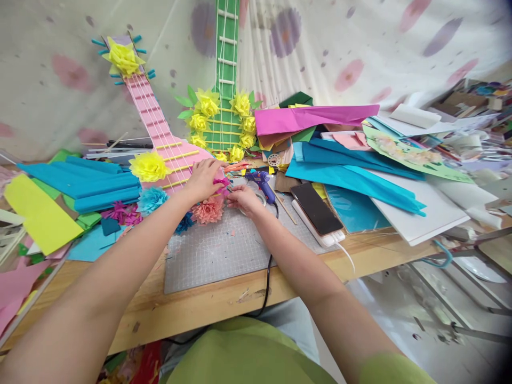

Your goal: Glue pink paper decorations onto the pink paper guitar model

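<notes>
My left hand [205,178] rests on the lower body of a pink paper guitar [160,138], fingers curled and pinching a small magenta paper piece [221,183]. My right hand [245,198] lies just right of it on the grey cutting mat [224,250], fingers curled near the same magenta piece; what it grips is hidden. A salmon paper flower [208,209] sits right below both hands. A blue glue gun [262,181] lies just beyond my right hand.
A green paper guitar [226,80] with yellow flowers leans on the back curtain. Blue, yellow and green paper sheets [80,186] pile at left. A phone [316,208] lies right of the mat, beside more blue paper [360,176]. The glue gun's cord [267,282] crosses the table edge.
</notes>
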A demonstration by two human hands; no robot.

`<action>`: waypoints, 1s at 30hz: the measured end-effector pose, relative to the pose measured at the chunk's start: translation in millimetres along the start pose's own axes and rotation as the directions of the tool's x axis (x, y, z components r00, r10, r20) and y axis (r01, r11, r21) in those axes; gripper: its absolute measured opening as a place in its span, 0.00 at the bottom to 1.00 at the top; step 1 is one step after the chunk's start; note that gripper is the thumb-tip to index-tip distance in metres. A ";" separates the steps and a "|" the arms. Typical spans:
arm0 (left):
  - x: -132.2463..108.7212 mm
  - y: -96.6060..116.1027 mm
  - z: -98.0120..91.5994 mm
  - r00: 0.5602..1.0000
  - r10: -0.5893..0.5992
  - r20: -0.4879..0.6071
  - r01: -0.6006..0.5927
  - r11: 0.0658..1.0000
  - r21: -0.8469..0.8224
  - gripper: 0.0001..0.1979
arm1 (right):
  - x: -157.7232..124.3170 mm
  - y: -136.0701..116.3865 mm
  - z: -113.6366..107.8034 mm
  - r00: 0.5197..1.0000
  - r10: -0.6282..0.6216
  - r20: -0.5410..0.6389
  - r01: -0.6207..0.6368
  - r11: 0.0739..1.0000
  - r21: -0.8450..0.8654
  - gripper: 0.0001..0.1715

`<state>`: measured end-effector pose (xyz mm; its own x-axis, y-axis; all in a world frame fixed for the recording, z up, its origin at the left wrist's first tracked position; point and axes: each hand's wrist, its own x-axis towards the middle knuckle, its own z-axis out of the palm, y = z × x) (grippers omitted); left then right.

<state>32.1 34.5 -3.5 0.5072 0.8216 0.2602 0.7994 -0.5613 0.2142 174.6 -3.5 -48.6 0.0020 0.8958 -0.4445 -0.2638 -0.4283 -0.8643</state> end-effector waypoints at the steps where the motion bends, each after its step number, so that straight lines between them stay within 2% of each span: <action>1: 0.2 0.2 -0.1 1.000 0.001 0.001 -0.001 1.000 0.001 0.24 | 0.3 -0.7 0.5 1.000 -0.005 0.000 0.005 1.000 -0.005 0.20; 6: 0.8 -1.7 1.7 1.000 0.016 -0.002 -0.016 1.000 -0.002 0.24 | 0.7 -4.5 3.6 1.000 -0.001 0.003 0.001 1.000 -0.019 0.22; 13: 0.7 -1.9 1.4 1.000 0.011 -0.001 -0.011 1.000 -0.016 0.24 | -0.1 -6.7 5.7 0.999 -0.018 0.027 0.019 0.999 -0.038 0.18; 20: 0.8 -1.1 0.3 1.000 0.001 0.013 -0.001 1.000 -0.010 0.23 | -5.0 -5.6 2.8 0.993 -0.111 0.036 0.114 0.991 -0.077 0.18; 26: 0.8 -3.5 0.9 1.000 0.002 0.004 -0.002 1.000 -0.002 0.24 | -6.2 -4.5 1.4 0.982 -0.187 -0.003 0.185 0.973 -0.135 0.17; 30: 0.6 -3.5 0.2 1.000 0.010 -0.001 -0.010 1.000 -0.003 0.24 | -7.2 -5.0 1.9 0.977 -0.212 0.024 0.213 0.968 -0.136 0.17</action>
<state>29.7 37.0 -4.3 0.5152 0.8157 0.2630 0.7930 -0.5702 0.2148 174.1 -7.5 -40.7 0.0344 0.9687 -0.2458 -0.1241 -0.2399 -0.9628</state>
